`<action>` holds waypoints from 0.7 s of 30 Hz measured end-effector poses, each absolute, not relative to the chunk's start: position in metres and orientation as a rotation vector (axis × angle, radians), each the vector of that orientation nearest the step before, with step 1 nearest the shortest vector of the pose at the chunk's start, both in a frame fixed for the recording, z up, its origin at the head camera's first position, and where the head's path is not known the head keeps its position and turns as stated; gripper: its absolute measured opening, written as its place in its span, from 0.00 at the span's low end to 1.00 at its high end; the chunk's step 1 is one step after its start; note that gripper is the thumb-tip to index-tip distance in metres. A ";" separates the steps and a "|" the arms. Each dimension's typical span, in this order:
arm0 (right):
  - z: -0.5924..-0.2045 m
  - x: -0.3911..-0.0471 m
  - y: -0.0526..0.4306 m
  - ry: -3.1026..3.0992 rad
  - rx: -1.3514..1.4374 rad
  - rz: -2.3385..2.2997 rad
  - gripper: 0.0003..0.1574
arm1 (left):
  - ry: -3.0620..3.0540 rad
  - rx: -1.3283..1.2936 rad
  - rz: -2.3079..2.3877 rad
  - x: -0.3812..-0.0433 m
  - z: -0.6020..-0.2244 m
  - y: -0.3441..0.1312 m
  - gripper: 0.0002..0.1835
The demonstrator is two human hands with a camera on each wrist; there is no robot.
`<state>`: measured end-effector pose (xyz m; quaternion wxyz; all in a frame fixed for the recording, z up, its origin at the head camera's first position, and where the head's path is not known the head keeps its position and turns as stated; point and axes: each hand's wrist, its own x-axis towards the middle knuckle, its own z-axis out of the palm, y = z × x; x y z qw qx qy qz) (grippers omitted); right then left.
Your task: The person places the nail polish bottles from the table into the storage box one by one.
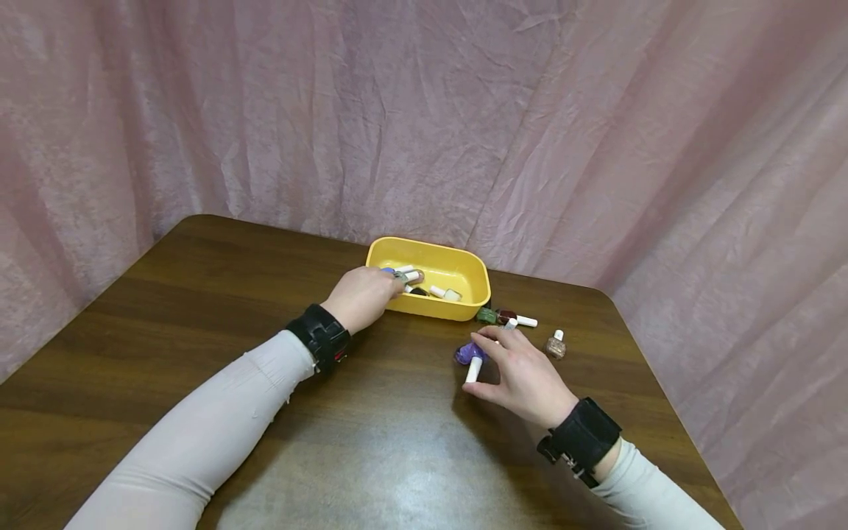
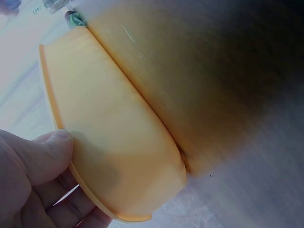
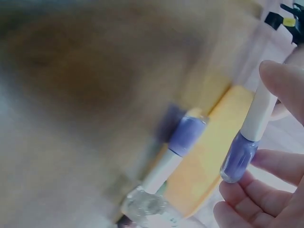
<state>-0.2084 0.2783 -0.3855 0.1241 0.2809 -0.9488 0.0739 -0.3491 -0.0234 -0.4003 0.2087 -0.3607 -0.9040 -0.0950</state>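
Note:
My right hand [image 1: 526, 372] holds a purple nail polish bottle [image 3: 238, 159] with a white cap, just over the table. Its thumb is at the cap's end and its fingers are along the glass. A second purple bottle [image 3: 187, 135] lies beyond, beside a clear glass bottle [image 3: 149, 209]. At the left end of the yellow container [image 1: 433, 311], my left hand [image 1: 364, 296] grips the rim: the thumb lies against the outer wall, the other fingers reach over the edge. Several nail polish bottles lie inside, including a pale one [image 1: 452, 295]; the fingers partly cover others.
Right of the container lie a green bottle [image 1: 486, 316] and a dark red bottle [image 1: 506, 316] with a white cap. A glittery brown bottle [image 1: 556, 347] lies farther right. The brown wooden table [image 1: 318, 442] ends at a pink curtain [image 1: 424, 110].

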 end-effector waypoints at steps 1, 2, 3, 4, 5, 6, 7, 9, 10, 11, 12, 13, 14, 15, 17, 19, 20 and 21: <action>-0.383 -0.211 0.277 -2.764 0.818 0.217 0.53 | -2.516 -1.004 -0.260 -0.349 -0.400 -0.023 0.03; -0.381 -0.213 0.276 -2.761 0.817 0.221 0.53 | -2.516 -1.006 -0.257 -0.349 -0.400 -0.023 0.02; -0.379 -0.216 0.275 -2.762 0.814 0.227 0.53 | -2.514 -1.009 -0.256 -0.349 -0.400 -0.023 0.02; -0.377 -0.218 0.274 -2.762 0.811 0.235 0.53 | -2.510 -1.012 -0.256 -0.350 -0.401 -0.024 0.03; -0.375 -0.221 0.272 -2.762 0.808 0.243 0.53 | -2.505 -1.015 -0.253 -0.350 -0.401 -0.024 0.03; -0.373 -0.223 0.271 -2.765 0.800 0.253 0.53 | -2.502 -1.017 -0.250 -0.350 -0.401 -0.024 0.03; -0.371 -0.226 0.270 -2.767 0.792 0.263 0.53 | -2.498 -1.018 -0.248 -0.351 -0.401 -0.024 0.03; -0.367 -0.232 0.267 -2.769 0.774 0.273 0.52 | -2.491 -1.020 -0.242 -0.352 -0.401 -0.025 0.03; -0.365 -0.235 0.265 -2.769 0.768 0.281 0.52 | -2.489 -1.019 -0.238 -0.352 -0.401 -0.025 0.03; -0.364 -0.237 0.264 -2.770 0.761 0.291 0.52 | -2.490 -1.017 -0.234 -0.352 -0.401 -0.025 0.03; -0.363 -0.240 0.263 -2.771 0.754 0.298 0.51 | -2.491 -1.016 -0.234 -0.352 -0.401 -0.025 0.03; -0.362 -0.243 0.261 -2.771 0.749 0.307 0.51 | -2.490 -1.015 -0.235 -0.352 -0.401 -0.025 0.03; -0.361 -0.246 0.260 -2.771 0.745 0.314 0.51 | -2.491 -1.014 -0.239 -0.352 -0.401 -0.025 0.03; -0.360 -0.249 0.259 -2.773 0.741 0.326 0.50 | -2.494 -1.012 -0.239 -0.351 -0.402 -0.025 0.04; -0.359 -0.254 0.256 -2.781 0.726 0.344 0.50 | -2.501 -1.010 -0.243 -0.351 -0.401 -0.024 0.04; -0.357 -0.260 0.252 -2.793 0.705 0.359 0.50 | -2.509 -1.007 -0.245 -0.350 -0.401 -0.023 0.04; -0.357 -0.263 0.251 -2.799 0.695 0.359 0.50 | -2.514 -1.006 -0.245 -0.350 -0.401 -0.022 0.04; -0.356 -0.267 0.249 -2.806 0.683 0.360 0.50 | -2.519 -1.006 -0.243 -0.350 -0.401 -0.022 0.04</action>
